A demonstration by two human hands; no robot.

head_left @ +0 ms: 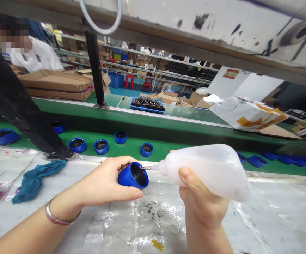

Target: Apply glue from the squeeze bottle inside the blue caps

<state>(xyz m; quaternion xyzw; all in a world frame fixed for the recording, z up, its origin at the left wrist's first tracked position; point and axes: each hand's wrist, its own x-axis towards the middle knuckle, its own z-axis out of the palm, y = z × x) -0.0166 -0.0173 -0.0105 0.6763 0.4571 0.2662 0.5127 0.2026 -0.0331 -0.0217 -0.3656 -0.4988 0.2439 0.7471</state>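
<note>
My left hand (109,183) is closed around a blue cup-like part (132,176) with a black inside, its opening tilted to the right. My right hand (204,197) grips a translucent white squeeze bottle (211,169), held almost level. The bottle's thin nozzle (151,168) points left and meets the rim of the blue part. Both hands are above the plastic-covered table (110,229). Past them, several similar blue parts, one of them a blue ring (101,146), stand on the green belt (126,153).
A teal cloth (34,181) lies at the left beside a slanted black post (23,102). Beyond the belt are a blue tray (147,110) of black pieces, open cardboard boxes (55,83) and a taped white package (248,113). A person (39,56) in white sits at the far left.
</note>
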